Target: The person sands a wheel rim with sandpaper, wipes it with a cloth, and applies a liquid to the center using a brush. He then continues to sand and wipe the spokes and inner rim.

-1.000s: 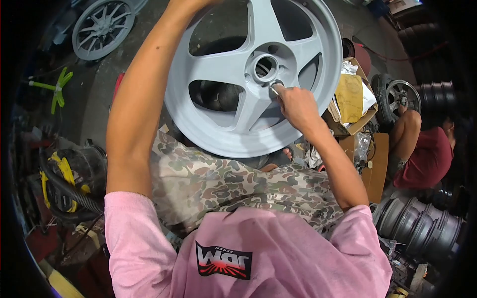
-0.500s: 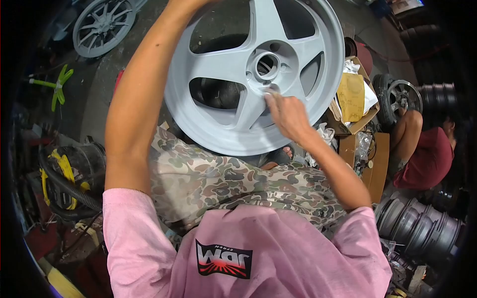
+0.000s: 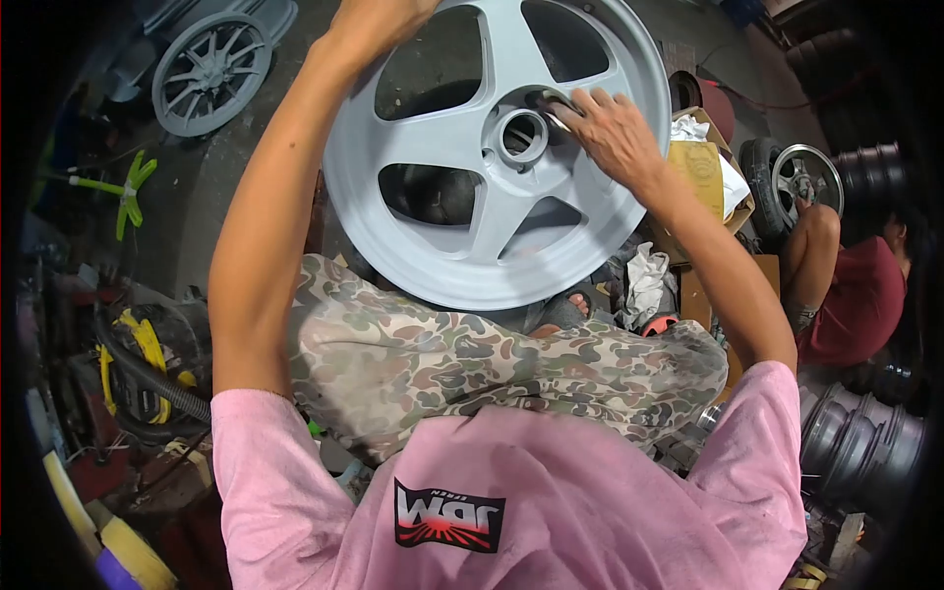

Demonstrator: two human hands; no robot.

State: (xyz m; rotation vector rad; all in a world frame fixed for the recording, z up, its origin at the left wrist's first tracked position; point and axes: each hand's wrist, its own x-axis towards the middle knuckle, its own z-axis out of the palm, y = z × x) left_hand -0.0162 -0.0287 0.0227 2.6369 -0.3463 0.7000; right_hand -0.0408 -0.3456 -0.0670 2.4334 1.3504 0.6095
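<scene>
A grey five-spoke wheel rim (image 3: 502, 206) stands tilted in front of my knees, its open centre bore facing me. At its upper left edge, my left hand (image 3: 382, 22) grips the outer lip; the fingertips run out of the top of the picture. My right hand (image 3: 618, 136) is at the hub, right of the centre bore, with its fingers bent together and pressed to the recessed face around the bolt holes. Something small and dark shows at those fingertips, too little of it to name.
Another grey multi-spoke wheel (image 3: 212, 74) lies at upper left, near a green three-armed stand (image 3: 130, 195). A cardboard box (image 3: 742, 211) with paper and yellow sandpaper (image 3: 695, 175) is at right. Beyond sits a person in a red shirt (image 3: 854, 305) by a wheel. Stacked rims (image 3: 860, 442) stand lower right.
My right hand has moved from below the centre bore up and to the right of it. The wheel rim has shifted slightly, and my left hand still holds its upper left edge.
</scene>
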